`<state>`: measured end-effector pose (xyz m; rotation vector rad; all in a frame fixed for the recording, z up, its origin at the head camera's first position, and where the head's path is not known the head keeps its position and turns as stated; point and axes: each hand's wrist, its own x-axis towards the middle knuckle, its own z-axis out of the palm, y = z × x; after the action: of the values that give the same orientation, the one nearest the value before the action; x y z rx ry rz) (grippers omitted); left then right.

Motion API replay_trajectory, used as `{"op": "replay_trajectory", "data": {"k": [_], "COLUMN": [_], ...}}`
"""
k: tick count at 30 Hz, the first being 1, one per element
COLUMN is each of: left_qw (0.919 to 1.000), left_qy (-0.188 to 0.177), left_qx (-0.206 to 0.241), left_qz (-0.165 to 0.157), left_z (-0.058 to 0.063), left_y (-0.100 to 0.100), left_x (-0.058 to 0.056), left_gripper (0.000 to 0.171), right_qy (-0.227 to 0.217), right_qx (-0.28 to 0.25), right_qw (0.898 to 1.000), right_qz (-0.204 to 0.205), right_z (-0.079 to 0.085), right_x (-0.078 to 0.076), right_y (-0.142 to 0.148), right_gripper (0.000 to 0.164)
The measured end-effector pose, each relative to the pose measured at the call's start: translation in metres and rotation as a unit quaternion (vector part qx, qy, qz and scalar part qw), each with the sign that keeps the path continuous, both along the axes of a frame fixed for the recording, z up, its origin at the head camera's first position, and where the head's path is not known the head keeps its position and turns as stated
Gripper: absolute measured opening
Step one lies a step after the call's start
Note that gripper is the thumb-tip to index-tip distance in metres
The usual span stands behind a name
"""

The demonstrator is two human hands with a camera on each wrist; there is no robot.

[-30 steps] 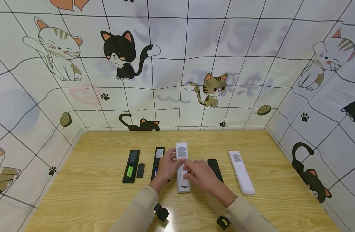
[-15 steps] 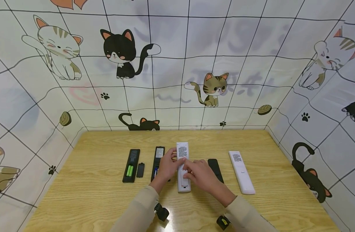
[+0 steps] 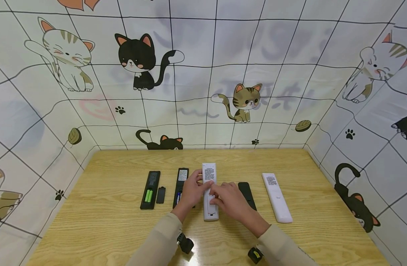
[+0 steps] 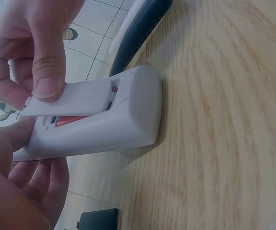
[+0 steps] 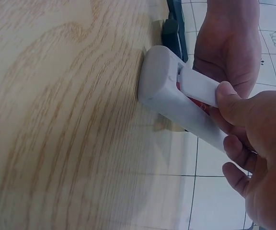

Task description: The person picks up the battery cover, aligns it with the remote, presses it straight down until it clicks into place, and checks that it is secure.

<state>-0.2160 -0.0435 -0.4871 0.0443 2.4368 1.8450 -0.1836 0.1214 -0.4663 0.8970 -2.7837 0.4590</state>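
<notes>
A white remote control [image 3: 209, 171] lies back side up in the middle of the table, its label at the far end. My left hand [image 3: 192, 190] grips its far part, thumb on top. With thumb and fingers my right hand [image 3: 231, 201] pinches a white battery cover [image 4: 75, 98] over the remote's battery bay. In the left wrist view the cover sits tilted and partly raised, and a red battery [image 4: 70, 120] shows beneath its edge. The right wrist view shows the cover [image 5: 199, 87] from the other side, with a red strip under it.
Left of the hands lie a black remote [image 3: 153, 181] with green batteries, a loose black cover [image 3: 161, 195] and another black remote [image 3: 183, 175], partly hidden by the left hand. To the right are a dark remote [image 3: 246, 192] and a second white remote [image 3: 277, 199].
</notes>
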Motion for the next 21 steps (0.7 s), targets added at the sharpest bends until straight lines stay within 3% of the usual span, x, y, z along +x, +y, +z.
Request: {"op": "replay_trajectory", "data": {"k": [14,21], "left_qw": [1.0,1.0], "left_qy": [-0.001,0.0], "left_qx": [-0.004,-0.006], "left_qz": [0.0,0.002], "left_z": [0.0014,0.0003], "left_y": [0.0007,0.0009], "left_x": [0.001,0.0006], "left_gripper": [0.049,0.05], "right_qy": [-0.016,-0.004], "right_qx": [-0.012,-0.002], "right_qw": [1.0,1.0], "right_qz": [0.003,0.0], "right_z": [0.0001,-0.0007], "right_x": [0.0003,0.0002], "right_y": [0.0018,0.0012], "right_gripper": [0.021,0.021]}}
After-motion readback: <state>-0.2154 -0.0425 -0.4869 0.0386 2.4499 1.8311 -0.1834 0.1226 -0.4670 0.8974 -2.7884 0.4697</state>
